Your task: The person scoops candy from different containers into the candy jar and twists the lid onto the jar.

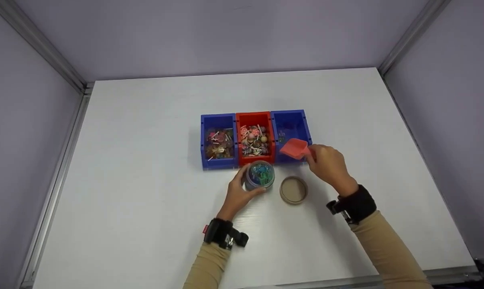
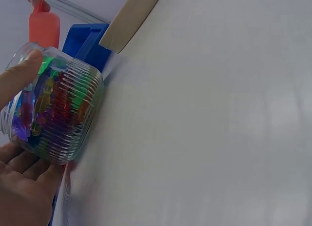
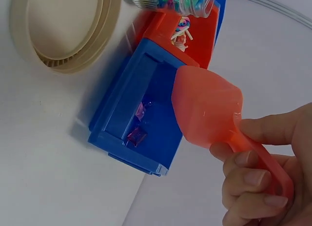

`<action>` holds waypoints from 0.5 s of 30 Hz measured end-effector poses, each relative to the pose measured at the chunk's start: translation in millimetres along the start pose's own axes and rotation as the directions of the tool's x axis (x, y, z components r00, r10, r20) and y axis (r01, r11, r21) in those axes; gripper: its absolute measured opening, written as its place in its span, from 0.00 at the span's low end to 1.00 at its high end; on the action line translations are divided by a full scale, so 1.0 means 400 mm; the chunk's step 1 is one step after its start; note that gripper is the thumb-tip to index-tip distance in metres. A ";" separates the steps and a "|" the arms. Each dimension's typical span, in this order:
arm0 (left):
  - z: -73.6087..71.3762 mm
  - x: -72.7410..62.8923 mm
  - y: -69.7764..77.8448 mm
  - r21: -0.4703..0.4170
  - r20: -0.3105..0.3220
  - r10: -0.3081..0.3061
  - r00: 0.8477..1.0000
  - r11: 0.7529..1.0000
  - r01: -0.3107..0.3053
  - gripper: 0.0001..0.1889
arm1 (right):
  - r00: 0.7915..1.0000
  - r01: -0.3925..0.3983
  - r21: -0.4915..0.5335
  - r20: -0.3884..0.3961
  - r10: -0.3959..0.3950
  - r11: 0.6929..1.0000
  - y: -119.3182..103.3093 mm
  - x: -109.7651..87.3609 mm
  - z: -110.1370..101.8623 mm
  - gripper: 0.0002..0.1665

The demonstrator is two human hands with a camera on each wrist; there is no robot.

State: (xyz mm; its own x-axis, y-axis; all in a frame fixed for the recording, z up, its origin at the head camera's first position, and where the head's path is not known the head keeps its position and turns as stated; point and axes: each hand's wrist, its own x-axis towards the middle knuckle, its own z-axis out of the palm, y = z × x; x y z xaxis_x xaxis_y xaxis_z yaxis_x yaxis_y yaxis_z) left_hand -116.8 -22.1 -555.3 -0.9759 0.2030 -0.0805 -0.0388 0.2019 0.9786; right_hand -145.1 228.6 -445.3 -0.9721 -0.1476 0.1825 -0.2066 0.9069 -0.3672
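My left hand holds a clear ribbed jar round its side, thumb near the rim. Translucent pieces in green, blue, red and purple fill much of it. My right hand grips the handle of a coral-pink scoop. The scoop's bowl hangs over the near part of the right blue bin. A few small gem-like pieces, pink and purple, lie on that bin's floor. Between the hands, a round beige lid rests on the table.
A red bin of lollipops and sweets stands in the middle of the row. On its left is another blue bin with lollipops and small pieces. The white table is bordered by pale walls at the back and sides.
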 end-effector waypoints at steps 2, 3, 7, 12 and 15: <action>0.000 0.000 0.001 0.001 -0.002 0.002 1.000 1.000 -0.002 0.47 | 1.000 -0.013 0.012 -0.012 0.013 1.000 0.005 0.006 0.005 0.11; 0.000 0.000 0.001 0.000 -0.002 0.006 1.000 1.000 -0.006 0.47 | 1.000 -0.020 0.014 -0.017 0.020 1.000 0.007 0.009 0.008 0.11; 0.000 -0.001 0.001 0.000 -0.007 0.013 1.000 1.000 -0.013 0.47 | 0.998 -0.053 0.022 -0.017 0.054 0.998 0.015 0.020 0.022 0.11; 0.000 -0.002 -0.002 0.000 -0.011 0.027 1.000 1.000 -0.027 0.47 | 0.997 -0.075 0.021 -0.015 0.076 0.997 0.018 0.032 0.040 0.13; 0.001 -0.002 -0.002 -0.009 -0.012 0.026 1.000 1.000 -0.026 0.47 | 0.996 -0.088 0.027 -0.007 0.088 0.996 0.018 0.042 0.049 0.13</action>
State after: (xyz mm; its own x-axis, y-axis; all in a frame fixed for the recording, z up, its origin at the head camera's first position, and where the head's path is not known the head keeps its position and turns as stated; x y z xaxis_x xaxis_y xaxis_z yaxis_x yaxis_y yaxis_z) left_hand -115.9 -22.2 -556.0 -0.9791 0.1964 -0.0530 -0.0155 0.1879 0.9821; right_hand -165.0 224.7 -462.8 -0.9857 -0.0643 0.1557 -0.1232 0.9055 -0.4061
